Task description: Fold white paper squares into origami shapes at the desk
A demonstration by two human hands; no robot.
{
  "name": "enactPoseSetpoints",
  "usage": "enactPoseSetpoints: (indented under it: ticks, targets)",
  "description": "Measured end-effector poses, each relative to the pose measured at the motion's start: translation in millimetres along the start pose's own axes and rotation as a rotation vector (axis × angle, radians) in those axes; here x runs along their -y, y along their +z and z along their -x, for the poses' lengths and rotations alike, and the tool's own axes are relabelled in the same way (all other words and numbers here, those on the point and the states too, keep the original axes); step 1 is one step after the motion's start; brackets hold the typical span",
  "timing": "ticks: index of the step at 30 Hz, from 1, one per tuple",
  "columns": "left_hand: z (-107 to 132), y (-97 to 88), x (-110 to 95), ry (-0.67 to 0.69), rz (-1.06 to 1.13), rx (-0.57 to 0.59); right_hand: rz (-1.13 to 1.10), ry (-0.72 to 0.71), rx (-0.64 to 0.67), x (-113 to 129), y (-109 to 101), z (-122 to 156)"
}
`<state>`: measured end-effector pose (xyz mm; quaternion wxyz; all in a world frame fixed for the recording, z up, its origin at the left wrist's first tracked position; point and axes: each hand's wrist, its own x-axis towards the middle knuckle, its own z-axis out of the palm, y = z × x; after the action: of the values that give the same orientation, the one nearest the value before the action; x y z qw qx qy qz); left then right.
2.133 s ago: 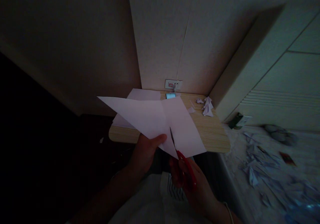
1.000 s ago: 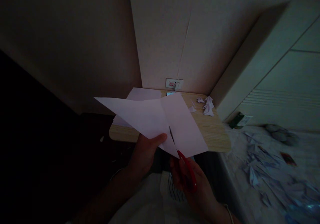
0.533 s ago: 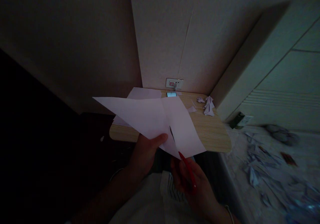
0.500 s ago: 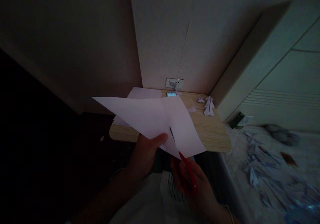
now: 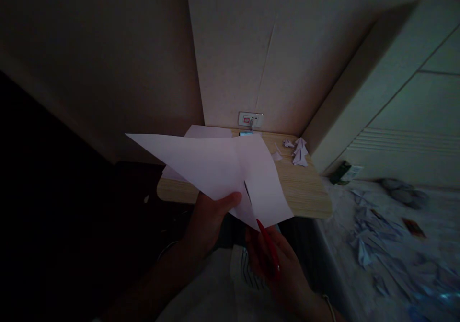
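My left hand [image 5: 208,221] pinches a white folded sheet of paper [image 5: 215,168] from below, thumb on top near its lower edge. My right hand [image 5: 276,269] grips red-handled scissors [image 5: 268,245], whose dark blades enter the paper's lower edge and reach a short slit. The sheet hangs in the air in front of a small wooden table [image 5: 305,188]. The room is dim.
On the table lie more white sheets [image 5: 206,132], a small blue object [image 5: 246,133] and folded paper shapes [image 5: 298,152]. A wall socket [image 5: 249,119] sits above it. To the right, a bed surface [image 5: 388,245] carries several folded paper pieces.
The paper has tilted a little, its left tip rising and shifting left. The scissors stay in the same slit with hardly any advance. Both hands keep their grip.
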<state>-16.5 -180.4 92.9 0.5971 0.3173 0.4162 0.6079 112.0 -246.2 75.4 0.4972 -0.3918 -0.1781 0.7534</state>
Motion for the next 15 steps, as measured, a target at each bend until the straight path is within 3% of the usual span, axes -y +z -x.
enactPoseSetpoints:
  ticks: [15]
  targets:
    - [1.4, -0.6, -2.0, 0.026, -0.019, 0.001, 0.025, -0.019, 0.003, -0.7, -0.2, 1.4]
